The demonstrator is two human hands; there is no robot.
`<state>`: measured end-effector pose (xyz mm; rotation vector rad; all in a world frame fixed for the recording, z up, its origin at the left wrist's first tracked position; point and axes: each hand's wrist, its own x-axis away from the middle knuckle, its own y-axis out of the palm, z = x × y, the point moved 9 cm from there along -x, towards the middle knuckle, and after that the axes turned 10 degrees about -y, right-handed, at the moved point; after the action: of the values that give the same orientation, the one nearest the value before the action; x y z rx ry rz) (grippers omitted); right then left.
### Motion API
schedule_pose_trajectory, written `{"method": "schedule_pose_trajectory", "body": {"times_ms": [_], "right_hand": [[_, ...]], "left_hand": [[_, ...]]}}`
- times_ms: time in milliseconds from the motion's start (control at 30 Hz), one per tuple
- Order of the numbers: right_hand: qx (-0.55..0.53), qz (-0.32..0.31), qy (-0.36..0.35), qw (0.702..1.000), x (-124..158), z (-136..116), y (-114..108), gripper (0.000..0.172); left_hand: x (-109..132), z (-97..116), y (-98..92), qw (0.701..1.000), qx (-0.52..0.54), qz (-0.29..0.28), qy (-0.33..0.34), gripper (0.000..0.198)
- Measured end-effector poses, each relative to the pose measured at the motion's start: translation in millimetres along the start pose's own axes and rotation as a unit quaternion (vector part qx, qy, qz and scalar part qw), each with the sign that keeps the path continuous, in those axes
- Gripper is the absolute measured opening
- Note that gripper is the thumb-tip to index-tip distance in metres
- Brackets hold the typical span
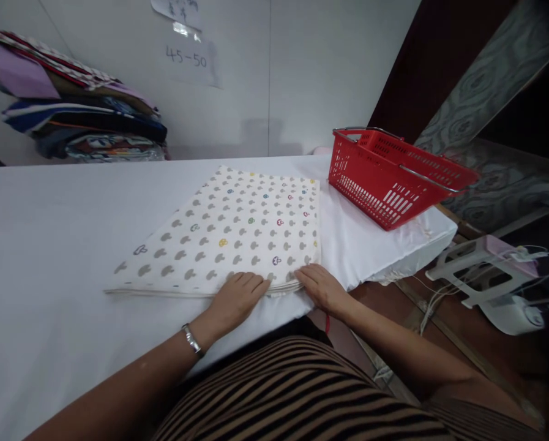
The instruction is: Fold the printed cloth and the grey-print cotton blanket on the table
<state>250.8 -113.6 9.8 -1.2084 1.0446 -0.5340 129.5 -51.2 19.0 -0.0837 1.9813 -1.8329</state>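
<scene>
A folded white cloth (pixel 251 226) printed with grey and a few coloured mushrooms lies on the white-covered table in front of me. Its layers show along the near edge. At the middle of that edge is my left hand (pixel 240 300), fingers over the top and closed on the fabric. My right hand (pixel 322 288) grips the near right corner, its fingers also on top. Both thumbs are largely hidden from view. A silver watch or bracelet (pixel 191 339) circles my left wrist.
A red plastic basket (pixel 393 177) with metal handles stands right of the cloth, at the table's (pixel 49 245) right end. Folded fabrics (pixel 95 110) are stacked at the back left. On the floor to the right are a plastic stool (pixel 485 269) and loose cables (pixel 434 300).
</scene>
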Motion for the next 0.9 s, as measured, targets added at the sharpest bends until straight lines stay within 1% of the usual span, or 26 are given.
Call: {"method": "schedule_pose_trajectory", "body": {"times_ms": [67, 167, 267, 367, 467, 567, 633, 700, 800, 900], "right_hand": [[-0.006, 0.001, -0.005, 1.0, -0.4, -0.5, -2.2, 0.038], [0.005, 0.017, -0.002, 1.0, 1.3, -1.7, -9.0, 0.042], [0.015, 0.028, 0.0, 0.999, 3.9, -3.3, -13.3, 0.038], [0.019, 0.023, 0.001, 1.0, 4.5, -2.4, -12.4, 0.032], [0.018, 0.016, -0.008, 1.0, 3.2, -1.4, -10.4, 0.029], [0.004, 0.024, -0.023, 0.999, 2.5, -2.4, -11.5, 0.026], [-0.009, 0.035, -0.025, 0.999, 2.4, -3.5, -13.0, 0.027], [-0.018, 0.04, -0.025, 0.999, 1.2, -6.0, -12.9, 0.031], [-0.021, 0.034, -0.027, 0.999, -4.3, -13.1, -8.6, 0.035], [-0.022, 0.032, -0.025, 0.999, -11.2, -19.9, -4.6, 0.028]], "left_hand": [[-4.6, 4.9, 3.4, 1.0, 0.002, -0.009, -0.007, 0.029], [-7.4, 5.2, 5.6, 0.999, 0.01, -0.014, -0.03, 0.03], [-6.9, 3.7, 4.1, 0.999, 0.018, -0.012, -0.042, 0.03], [-5.8, 2.9, 3.2, 0.999, 0.024, -0.01, -0.043, 0.031], [-4.8, 0.3, 6.2, 0.998, 0.032, -0.017, -0.055, 0.03], [-3.6, -2.1, 8.4, 0.997, 0.039, -0.019, -0.067, 0.029], [-2.7, -1.3, 9.2, 0.997, 0.046, -0.02, -0.065, 0.026], [-2.1, 1.8, 9.8, 0.997, 0.05, -0.02, -0.056, 0.022], [-1.4, 6.5, 9.6, 0.998, 0.049, -0.002, -0.044, 0.018], [0.3, 7.6, 10.0, 0.997, 0.053, 0.025, -0.047, 0.011]]}}
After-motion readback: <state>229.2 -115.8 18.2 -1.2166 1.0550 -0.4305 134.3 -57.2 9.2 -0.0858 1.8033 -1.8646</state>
